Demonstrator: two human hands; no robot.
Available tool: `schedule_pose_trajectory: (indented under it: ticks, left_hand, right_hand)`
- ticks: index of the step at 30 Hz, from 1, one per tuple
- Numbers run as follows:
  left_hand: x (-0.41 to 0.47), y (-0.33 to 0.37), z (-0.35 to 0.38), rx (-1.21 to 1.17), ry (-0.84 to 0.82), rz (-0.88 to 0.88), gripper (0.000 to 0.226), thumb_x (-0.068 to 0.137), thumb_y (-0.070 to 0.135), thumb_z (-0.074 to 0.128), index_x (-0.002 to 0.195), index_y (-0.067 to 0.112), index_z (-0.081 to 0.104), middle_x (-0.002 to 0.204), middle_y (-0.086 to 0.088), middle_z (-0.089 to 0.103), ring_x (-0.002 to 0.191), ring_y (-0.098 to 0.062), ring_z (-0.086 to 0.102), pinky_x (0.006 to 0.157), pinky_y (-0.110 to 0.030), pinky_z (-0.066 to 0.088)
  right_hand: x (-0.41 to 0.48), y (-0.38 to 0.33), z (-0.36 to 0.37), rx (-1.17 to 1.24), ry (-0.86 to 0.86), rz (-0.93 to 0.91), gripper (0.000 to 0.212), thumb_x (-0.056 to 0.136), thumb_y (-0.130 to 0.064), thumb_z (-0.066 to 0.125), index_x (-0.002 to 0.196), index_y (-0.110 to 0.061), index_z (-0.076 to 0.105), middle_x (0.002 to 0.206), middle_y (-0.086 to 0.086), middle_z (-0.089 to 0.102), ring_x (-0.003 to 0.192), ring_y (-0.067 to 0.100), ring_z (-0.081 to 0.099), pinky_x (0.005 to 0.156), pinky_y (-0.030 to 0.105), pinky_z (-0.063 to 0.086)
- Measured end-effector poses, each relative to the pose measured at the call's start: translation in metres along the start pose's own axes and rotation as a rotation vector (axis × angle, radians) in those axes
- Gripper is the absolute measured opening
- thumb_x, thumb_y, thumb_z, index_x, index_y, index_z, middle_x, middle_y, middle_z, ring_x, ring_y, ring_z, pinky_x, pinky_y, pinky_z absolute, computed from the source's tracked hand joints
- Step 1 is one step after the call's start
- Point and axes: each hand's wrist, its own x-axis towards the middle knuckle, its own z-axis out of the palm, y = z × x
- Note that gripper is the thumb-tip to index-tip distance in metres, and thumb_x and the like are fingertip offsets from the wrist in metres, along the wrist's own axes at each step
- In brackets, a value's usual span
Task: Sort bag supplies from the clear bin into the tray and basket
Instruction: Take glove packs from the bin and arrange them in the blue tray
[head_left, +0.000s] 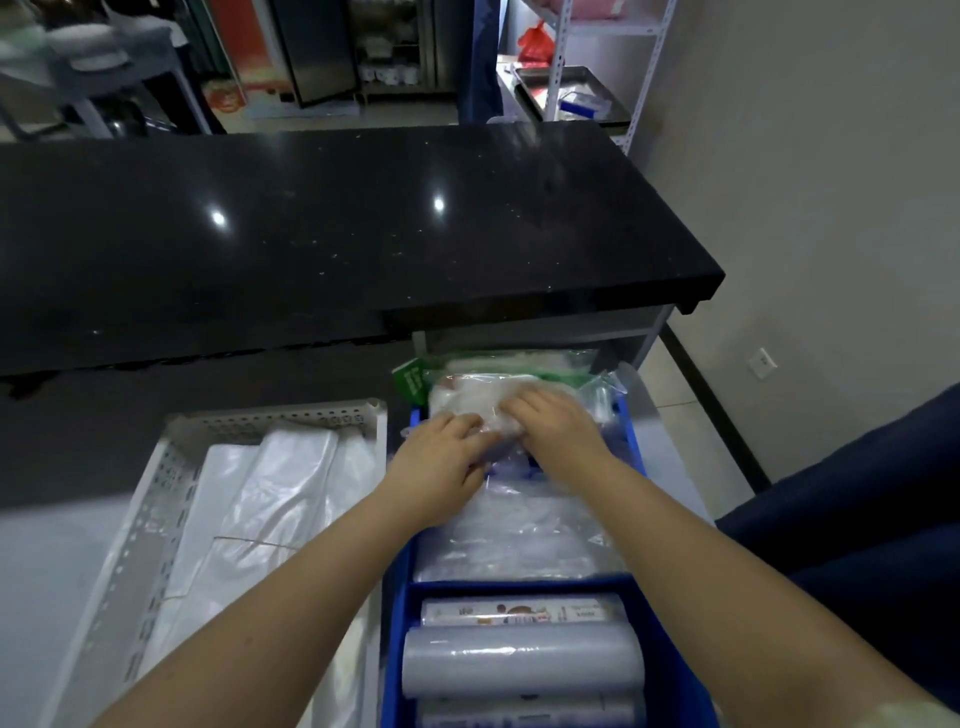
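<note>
A blue divided tray (660, 639) stands in front of me. Its near compartment holds rolls of bags (519, 667). Flat clear bags (524, 540) fill its middle compartment. At its far end lies a pack of clear plastic bags (470, 397), with green-labelled packs (415, 379) behind it. My left hand (441, 457) and my right hand (558, 428) both rest on that pack, fingers curled over its near edge. To the left stands a white perforated basket (171, 467) holding folded white plastic bags (270, 499).
A black stone counter (337, 234) runs across just beyond the tray and basket, overhanging them. A dark blue seat (857, 519) is at the right. A metal shelf rack (644, 67) with a steel pan stands far back right.
</note>
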Motion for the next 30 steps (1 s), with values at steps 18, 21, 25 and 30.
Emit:
schedule_pose_trajectory:
  ticks: [18, 21, 25, 30]
  left_hand:
    - [0.013, 0.001, 0.017, -0.047, -0.333, -0.152, 0.043, 0.099, 0.047, 0.024, 0.128, 0.037, 0.054, 0.126, 0.005, 0.056, 0.110, -0.019, 0.048, 0.090, -0.040, 0.042]
    - [0.013, -0.001, 0.006, -0.181, -0.270, -0.182, 0.039, 0.098, 0.042, 0.033, 0.130, 0.033, 0.053, 0.132, 0.004, 0.055, 0.118, -0.019, 0.047, 0.093, -0.039, 0.043]
    - [0.006, -0.001, -0.005, -0.333, -0.231, -0.099, 0.035, 0.095, 0.034, 0.040, 0.124, 0.033, 0.059, 0.128, 0.010, 0.059, 0.118, -0.012, 0.049, 0.094, -0.033, 0.043]
    - [0.003, 0.002, 0.006, -0.223, -0.320, -0.108, 0.041, 0.095, 0.036, 0.038, 0.134, 0.035, 0.050, 0.135, 0.008, 0.056, 0.120, -0.014, 0.050, 0.094, -0.033, 0.043]
  right_hand:
    - [-0.034, 0.034, -0.002, 0.046, -0.512, 0.344, 0.039, 0.098, -0.049, 0.031, 0.115, -0.028, 0.058, 0.123, -0.001, 0.059, 0.105, 0.021, 0.055, 0.088, 0.043, 0.048]
    - [-0.030, 0.036, -0.012, 0.113, -0.478, 0.354, 0.029, 0.097, -0.041, 0.038, 0.114, -0.030, 0.058, 0.122, 0.000, 0.060, 0.101, 0.021, 0.056, 0.086, 0.042, 0.050]
    - [-0.038, 0.040, -0.020, 0.181, -0.258, 0.317, 0.029, 0.092, -0.018, 0.054, 0.118, -0.028, 0.060, 0.125, -0.003, 0.059, 0.113, 0.020, 0.051, 0.092, 0.036, 0.047]
    - [-0.055, 0.034, -0.023, 0.332, -0.092, 0.264, 0.027, 0.090, -0.009, 0.056, 0.110, -0.024, 0.067, 0.115, -0.007, 0.065, 0.108, 0.013, 0.054, 0.089, 0.021, 0.041]
